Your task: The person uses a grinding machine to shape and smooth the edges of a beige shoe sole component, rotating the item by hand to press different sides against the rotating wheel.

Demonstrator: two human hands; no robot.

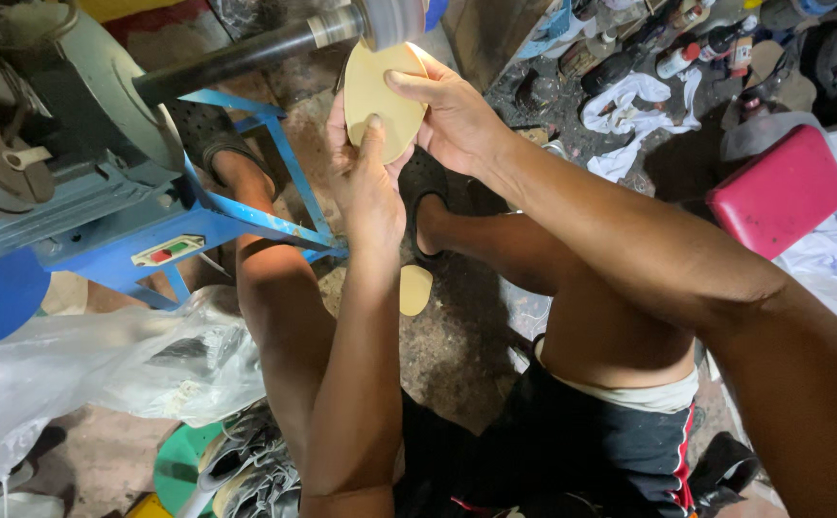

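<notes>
hands (409, 144) press tan sole (380, 96) against grinder wheel (389, 21); blue frame (265, 182) beside.

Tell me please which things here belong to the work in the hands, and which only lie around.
In use:
- pale sole-shaped piece, held by left hand and right hand
- spinning grinding wheel on the dark shaft, touching the piece's top edge

Lying about:
- small pale offcut on the floor
- pink box
- white rags
- clear plastic bag
- bottles
</notes>
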